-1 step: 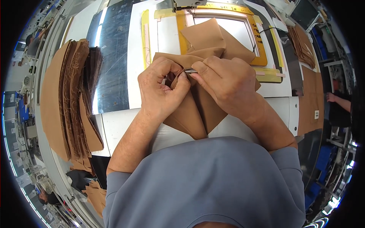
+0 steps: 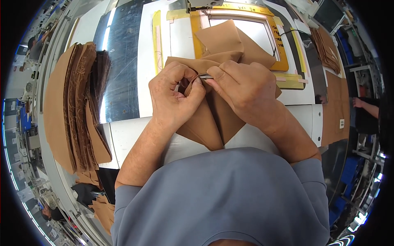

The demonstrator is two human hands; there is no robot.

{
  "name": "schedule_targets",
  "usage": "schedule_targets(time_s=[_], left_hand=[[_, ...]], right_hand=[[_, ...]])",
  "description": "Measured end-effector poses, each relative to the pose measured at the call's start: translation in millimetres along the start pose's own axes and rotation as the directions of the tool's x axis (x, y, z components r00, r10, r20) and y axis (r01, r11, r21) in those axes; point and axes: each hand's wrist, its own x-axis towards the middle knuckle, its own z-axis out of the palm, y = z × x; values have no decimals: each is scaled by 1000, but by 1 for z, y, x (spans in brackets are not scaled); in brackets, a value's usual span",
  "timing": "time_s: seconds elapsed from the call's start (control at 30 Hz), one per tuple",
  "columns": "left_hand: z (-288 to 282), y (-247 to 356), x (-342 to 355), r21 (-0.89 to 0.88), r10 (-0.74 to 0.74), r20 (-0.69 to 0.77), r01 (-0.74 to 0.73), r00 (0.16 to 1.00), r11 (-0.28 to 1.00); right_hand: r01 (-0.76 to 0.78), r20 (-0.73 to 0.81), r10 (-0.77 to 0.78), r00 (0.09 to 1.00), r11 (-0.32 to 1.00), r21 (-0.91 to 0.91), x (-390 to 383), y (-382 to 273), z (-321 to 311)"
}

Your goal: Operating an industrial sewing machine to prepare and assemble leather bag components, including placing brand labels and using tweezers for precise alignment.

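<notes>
Through the head camera, my only view, I see the left hand [image 2: 176, 92] with its thumb and a bent finger pinching an edge of brown cloth [image 2: 203, 123]. The right hand [image 2: 250, 88] is just to the right of it, pinching a small metal tool [image 2: 204, 76] whose tip points at that same edge. They are so close that I can't tell if the tool bites the cloth or only touches it. I think the left hand holds the edge up so the tiny spot is steady for the tool, and the hands meet so the person can see it well. The brown cloth lies between and under both hands: one part hangs below them toward the grey-blue shirt [image 2: 221, 192], and another is bunched past them, over part of a yellow frame [image 2: 282, 57]. Well left of the left hand, a pile of brown pieces [image 2: 57, 110] sits, maybe put there for easy reach.
</notes>
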Motion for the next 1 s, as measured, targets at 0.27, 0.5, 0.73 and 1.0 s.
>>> schedule_targets(time_s=[0.27, 0.5, 0.73, 1.0], left_hand=[[6, -3, 7, 147, 168, -39, -161, 985, 976], [5, -3, 8, 314, 311, 9, -298, 950, 901], [3, 3, 9, 370, 414, 9, -388, 910, 844], [3, 6, 7, 357, 430, -35, -390, 902, 849]], right_hand=[[28, -4, -28, 1000, 999, -45, 4, 7, -1], [107, 1, -108, 994, 983, -152, 10, 13, -3], [129, -57, -142, 988, 973, -189, 17, 13, -5], [96, 8, -96, 995, 993, -72, 15, 15, -10]])
